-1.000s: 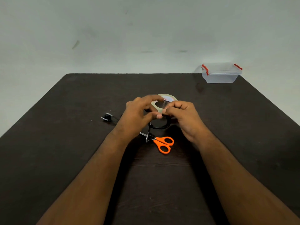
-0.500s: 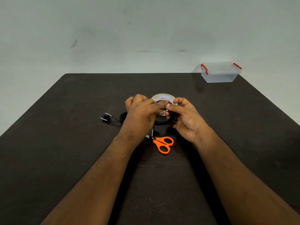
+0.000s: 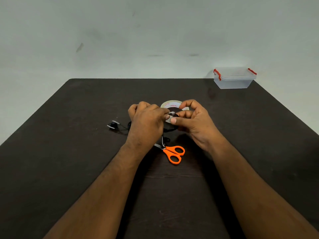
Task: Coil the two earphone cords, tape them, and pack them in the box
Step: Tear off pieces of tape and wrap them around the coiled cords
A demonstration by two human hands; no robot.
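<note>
My left hand [image 3: 146, 121] and my right hand [image 3: 191, 121] meet over the middle of the dark table [image 3: 69, 152]. Between their fingertips they pinch a coiled black earphone cord [image 3: 170, 129] where a shiny piece of clear tape [image 3: 172, 113] wraps it. The coil's lower loop hangs below my fingers, with an earbud dangling near the scissors. A second black earphone [image 3: 114, 125] lies on the table left of my left hand, its cord running under that hand. The tape roll [image 3: 170, 104] lies flat just behind my fingers. The clear box [image 3: 233, 80] with red clips stands shut at the far right corner.
Orange-handled scissors [image 3: 174, 153] lie on the table just in front of my hands, blades pointing left. A pale wall rises behind the table's far edge.
My hands have risen slightly and closed in on the coil. The left fingers now press the tape piece round the cord, and the right thumb and fingers have shifted onto the coil's right side.
</note>
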